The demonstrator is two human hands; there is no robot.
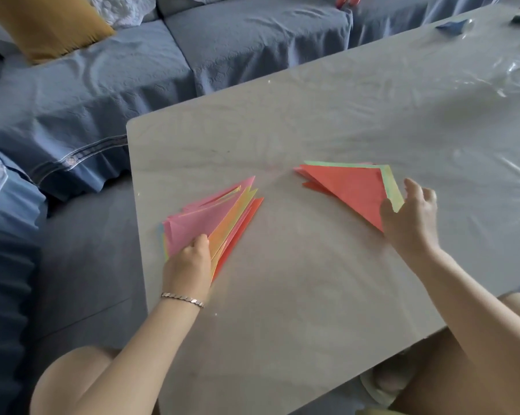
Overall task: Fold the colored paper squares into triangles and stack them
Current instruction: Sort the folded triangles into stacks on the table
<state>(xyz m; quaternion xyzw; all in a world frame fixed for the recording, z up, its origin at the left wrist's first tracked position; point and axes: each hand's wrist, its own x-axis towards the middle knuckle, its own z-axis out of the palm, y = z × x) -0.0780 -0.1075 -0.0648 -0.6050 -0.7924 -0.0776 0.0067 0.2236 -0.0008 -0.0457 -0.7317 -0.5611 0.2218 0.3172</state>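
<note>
On the grey plastic-covered table (312,295), the left hand (187,262) grips a fanned pink-orange-red paper triangle stack (214,217); the right hand (411,217) pinches the red-over-green folded paper pile (348,187) by its corner; a blue quilted sofa (103,94) lies beyond

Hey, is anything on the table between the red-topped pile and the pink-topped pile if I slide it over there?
Nothing visible. Only bare table lies between the red-topped pile and the pink-topped pile.

An open lane of bare tabletop (297,280) runs between the pink-topped triangle stack (199,220), left, and the red-topped triangle stack (351,190), right. Beyond both stacks the surface is free up to a blue object (453,26) and a clear glass-like item (519,76) at the far right.
</note>
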